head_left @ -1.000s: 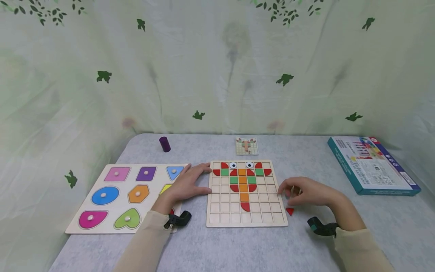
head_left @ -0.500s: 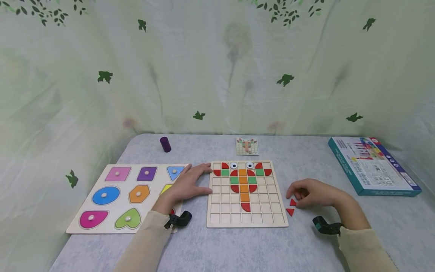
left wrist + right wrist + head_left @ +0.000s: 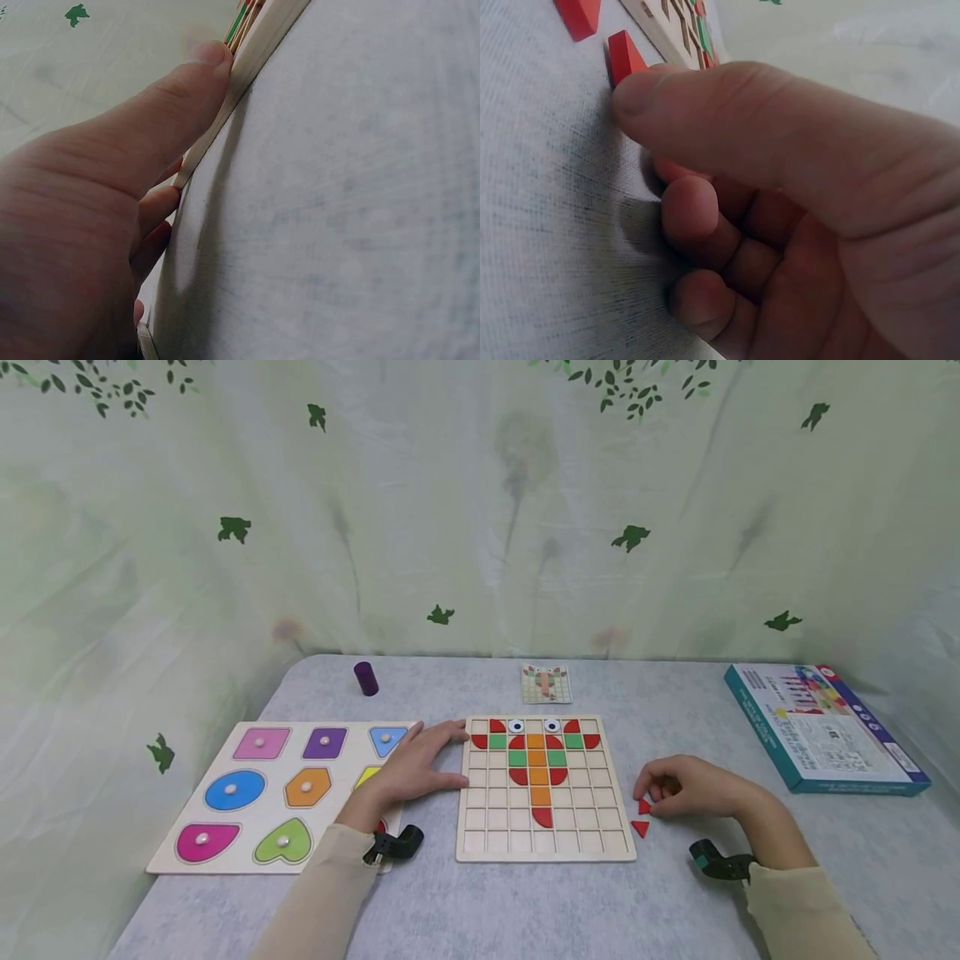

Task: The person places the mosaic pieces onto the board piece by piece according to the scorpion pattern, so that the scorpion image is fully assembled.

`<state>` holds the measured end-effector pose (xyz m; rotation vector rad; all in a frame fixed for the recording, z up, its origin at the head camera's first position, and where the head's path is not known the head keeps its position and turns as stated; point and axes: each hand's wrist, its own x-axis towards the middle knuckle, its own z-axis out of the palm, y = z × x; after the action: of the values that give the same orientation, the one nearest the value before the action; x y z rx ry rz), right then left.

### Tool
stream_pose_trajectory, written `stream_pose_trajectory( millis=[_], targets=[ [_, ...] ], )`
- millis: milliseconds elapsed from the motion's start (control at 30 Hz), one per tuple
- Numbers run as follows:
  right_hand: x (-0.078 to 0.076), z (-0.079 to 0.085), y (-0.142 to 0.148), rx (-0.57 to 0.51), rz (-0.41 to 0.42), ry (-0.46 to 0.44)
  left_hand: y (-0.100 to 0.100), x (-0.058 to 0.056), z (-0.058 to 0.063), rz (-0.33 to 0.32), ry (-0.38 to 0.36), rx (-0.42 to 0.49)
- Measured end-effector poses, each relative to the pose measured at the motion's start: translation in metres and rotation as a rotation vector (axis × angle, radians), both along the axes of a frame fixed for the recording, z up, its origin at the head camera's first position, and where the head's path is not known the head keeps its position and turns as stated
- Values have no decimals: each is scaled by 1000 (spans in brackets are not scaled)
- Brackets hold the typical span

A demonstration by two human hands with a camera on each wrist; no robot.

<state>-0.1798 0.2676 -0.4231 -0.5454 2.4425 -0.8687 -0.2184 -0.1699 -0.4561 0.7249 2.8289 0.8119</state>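
Note:
A pale wooden grid board (image 3: 480, 839) lies at the table's middle, with red, green and orange pieces and two eye pieces set in its squares. My left hand (image 3: 412, 768) rests at the board's left edge, thumb and fingertips touching its side, seen close in the left wrist view. Just right of the board, my right hand (image 3: 693, 787) is low over the table. Its thumb and index finger pinch a small red triangle block (image 3: 625, 54), partly hidden by the thumb. Beside it on the table lies another red triangular block (image 3: 640, 829).
A white shape puzzle (image 3: 273, 793) with knobbed pieces lies left, partly under my left forearm. Behind the board are a small pattern card (image 3: 546, 684) and a dark purple cylinder (image 3: 366, 678). A flat teal-edged box (image 3: 825, 727) lies at the right.
My right hand has moved from the board's right edge slightly rightward and down to the red triangle blocks, staying nearly still over the last half second. The left hand stays at the board.

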Motion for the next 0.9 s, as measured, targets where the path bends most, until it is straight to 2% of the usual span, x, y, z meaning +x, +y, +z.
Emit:
stream_pose_trajectory(
  millis=[267, 667, 900],
  targets=[
    [0, 1, -7, -6, -6, 66, 0, 0, 1, 5, -1, -7],
    [3, 4, -35, -29, -36, 98, 1, -1, 3, 3, 3, -18],
    [7, -1, -59, -64, 6, 127, 1, 1, 1, 0, 2, -8]
  ],
)
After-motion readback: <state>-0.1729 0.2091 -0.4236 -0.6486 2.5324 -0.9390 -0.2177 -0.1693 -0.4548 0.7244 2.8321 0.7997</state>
